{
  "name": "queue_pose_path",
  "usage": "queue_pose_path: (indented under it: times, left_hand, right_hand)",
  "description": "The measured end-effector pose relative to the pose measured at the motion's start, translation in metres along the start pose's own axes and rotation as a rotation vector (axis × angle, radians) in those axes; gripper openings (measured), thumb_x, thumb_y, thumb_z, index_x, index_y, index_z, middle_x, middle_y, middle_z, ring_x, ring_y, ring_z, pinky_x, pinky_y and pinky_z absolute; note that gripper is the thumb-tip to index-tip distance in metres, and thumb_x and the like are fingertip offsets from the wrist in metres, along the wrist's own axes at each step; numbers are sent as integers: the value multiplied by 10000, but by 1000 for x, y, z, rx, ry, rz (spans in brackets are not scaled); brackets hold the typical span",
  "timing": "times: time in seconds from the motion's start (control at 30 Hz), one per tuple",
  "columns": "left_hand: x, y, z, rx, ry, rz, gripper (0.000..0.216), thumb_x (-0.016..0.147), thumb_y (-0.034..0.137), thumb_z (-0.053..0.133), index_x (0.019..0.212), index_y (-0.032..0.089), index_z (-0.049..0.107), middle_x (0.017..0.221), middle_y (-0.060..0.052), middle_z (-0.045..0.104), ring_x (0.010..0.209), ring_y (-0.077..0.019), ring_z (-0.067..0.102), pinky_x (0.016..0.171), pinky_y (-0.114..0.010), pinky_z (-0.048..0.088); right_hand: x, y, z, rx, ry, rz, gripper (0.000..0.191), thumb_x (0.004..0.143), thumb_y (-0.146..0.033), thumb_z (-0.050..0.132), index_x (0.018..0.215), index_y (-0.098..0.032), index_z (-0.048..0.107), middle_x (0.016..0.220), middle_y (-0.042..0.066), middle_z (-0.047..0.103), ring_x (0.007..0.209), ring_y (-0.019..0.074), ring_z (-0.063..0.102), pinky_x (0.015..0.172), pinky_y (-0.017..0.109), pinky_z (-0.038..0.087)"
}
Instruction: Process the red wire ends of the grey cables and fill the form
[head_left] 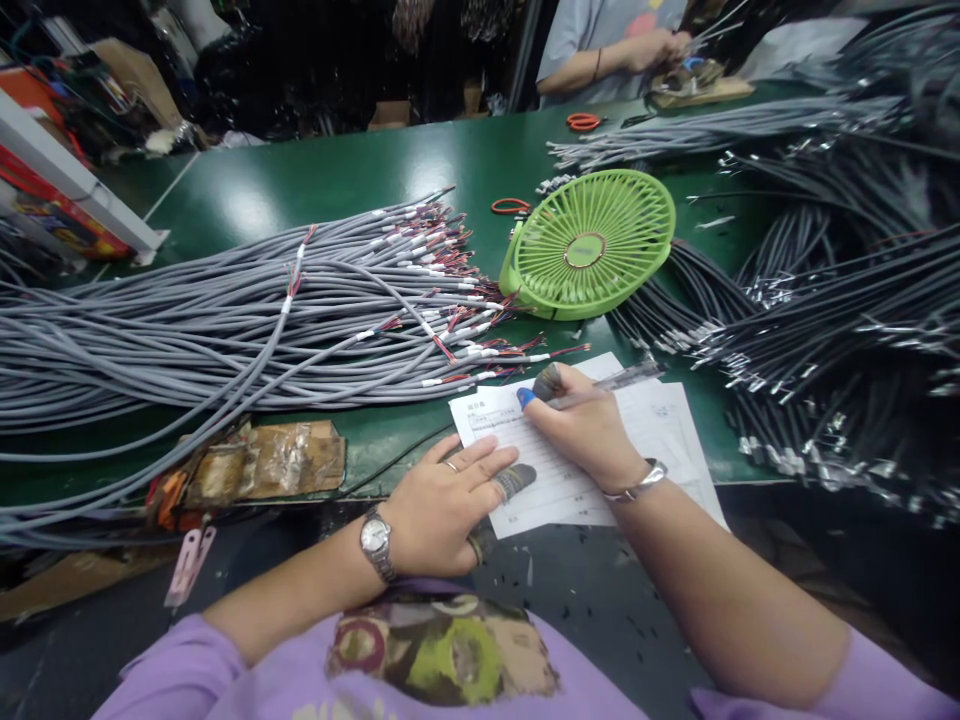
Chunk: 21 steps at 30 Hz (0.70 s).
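My right hand (589, 420) grips a clear-barrelled pen (628, 377), its tip end over the upper part of a printed sheet of paper (525, 500). Blue and grey coverings wrap some of that hand's fingertips. Flat on the sheet's left edge rests my left hand (454, 500), fingers stretched out, with grey tape on a finger and the thumb. More paper (667, 430) lies under my right wrist. Just beyond the sheet spread the stripped ends of a thick bundle of grey cables (225, 300), with red and dark wires and white labels.
A green fan (589, 245) stands behind the paper. Black cables (847, 320) pile up at the right. Orange-handled tools (583, 122) lie farther back. Taped cardboard (292, 458) and a pink clip (190, 565) sit at the front left. A co-worker's hand (660, 48) handles wires across the table.
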<state>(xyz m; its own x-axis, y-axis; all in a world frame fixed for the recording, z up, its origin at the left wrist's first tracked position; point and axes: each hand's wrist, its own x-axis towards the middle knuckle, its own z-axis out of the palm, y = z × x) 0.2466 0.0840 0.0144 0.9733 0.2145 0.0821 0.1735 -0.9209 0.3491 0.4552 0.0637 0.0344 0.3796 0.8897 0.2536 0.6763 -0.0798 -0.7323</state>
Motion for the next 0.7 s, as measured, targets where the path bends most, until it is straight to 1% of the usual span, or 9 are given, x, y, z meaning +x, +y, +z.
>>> queue_pose_path:
  times: [0.17,0.33,0.47,0.7]
  left_hand:
    - [-1,0,1,6,-4,-3,691,692,249,537,1374,173,457,1506,-73,391,1394,-258,344,1141,-434,220]
    - [0,0,1,4,3,-1,686,681,245,543,1361,178,475,1503,-73,394,1393,-259,345,1136,-434,225]
    - [0,0,1,-6,18,1,717,682,250,541,1390,179,443,1501,-73,398,1390,-256,352,1132,-434,229]
    - [-1,0,0,-2,7,-8,736,672,242,541,1398,190,432,1507,-69,388,1393,-256,345,1131,-434,231]
  right_hand:
    - [0,1,0,0,-10,-22,151,663,-251,535,567,-244,418,522,-35,481,523,137,429,529,271,339]
    - [0,1,1,-2,-14,-30,152,660,-242,531,566,-243,412,520,-39,475,519,133,425,525,267,337]
    - [0,2,0,5,-23,-35,153,660,-245,533,563,-242,415,520,-40,472,518,133,427,524,268,339]
    - [-1,1,0,7,7,-13,157,672,-249,533,569,-245,414,518,-41,474,517,135,431,528,269,344]
